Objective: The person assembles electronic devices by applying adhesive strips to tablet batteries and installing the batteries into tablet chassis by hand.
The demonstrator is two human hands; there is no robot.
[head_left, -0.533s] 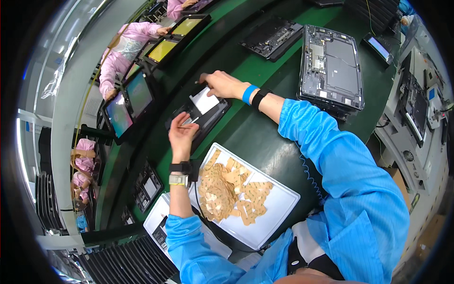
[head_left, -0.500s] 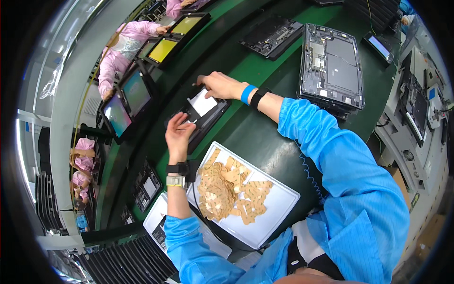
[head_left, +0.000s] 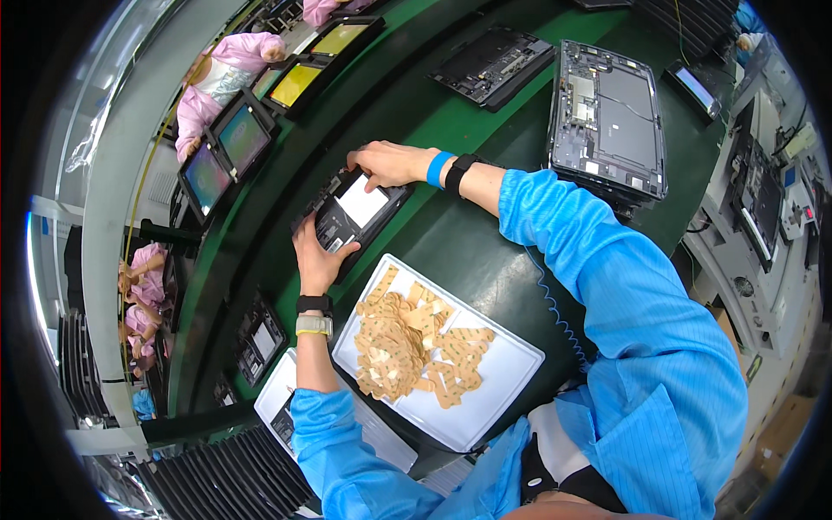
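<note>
In front of me lies an opened device [head_left: 394,211], a dark, thin laptop or tablet base with its inner parts exposed and a white rectangular piece [head_left: 361,202] on it. My left hand [head_left: 319,260] grips its left end, fingers over the far-left edge and thumb stretched along the near side. With my right hand [head_left: 388,165] I hold its far edge, the thumb resting by the white piece and the fingertips partly hidden behind the edge. Closer to me, a white tray [head_left: 503,381] carries a heap of tan paper strips [head_left: 394,347].
Stacked opened devices [head_left: 611,121] stand at the right, another [head_left: 494,65] lies farther back, and one [head_left: 260,338] is at the left. Across the green belt [head_left: 451,130], screens [head_left: 243,139] stand before people in pink. A coiled blue cord [head_left: 555,303] runs beside my right arm.
My left hand has moved from hovering over the device onto its left end. My right hand has shifted slightly left along the far edge. The device has turned a little and shows more of its inside.
</note>
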